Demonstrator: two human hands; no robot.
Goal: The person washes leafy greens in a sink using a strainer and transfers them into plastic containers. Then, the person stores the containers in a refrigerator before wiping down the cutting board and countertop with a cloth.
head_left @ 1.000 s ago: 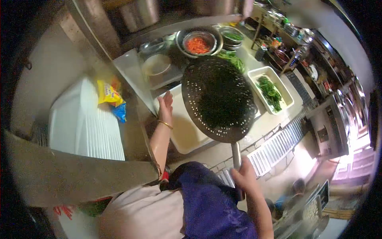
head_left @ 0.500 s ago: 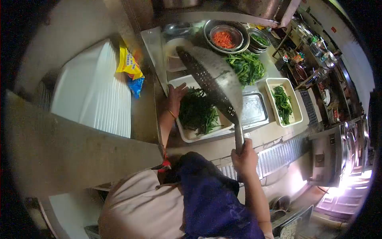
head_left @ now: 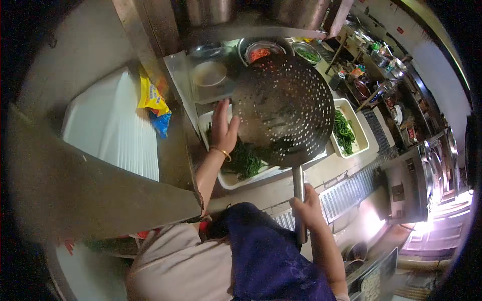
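My right hand (head_left: 310, 206) is wrapped around the metal handle of a large perforated skimmer (head_left: 288, 108). The skimmer's round bowl is turned broadly toward me, over the counter. My left hand (head_left: 224, 129) has its fingers stretched out and spread beside the bowl's left edge; whether it touches the metal I cannot tell. Below that hand, dark leafy greens (head_left: 246, 163) lie in a white tray (head_left: 228, 184), partly covered by the skimmer. To the right of the bowl, a second white tray (head_left: 362, 146) holds more greens (head_left: 344, 133).
Behind the skimmer stand a bowl of shredded orange-red vegetable (head_left: 259, 53) and a bowl of chopped greens (head_left: 307, 52). A clear plastic container (head_left: 208, 75) is at the back left. Stacked white trays (head_left: 113, 128) and a yellow packet (head_left: 152, 95) sit left of a metal partition.
The skimmer has swung from a tilted, narrow view to show its broad round face. My left hand has risen from the tray's edge toward the bowl. The right hand keeps its grip.
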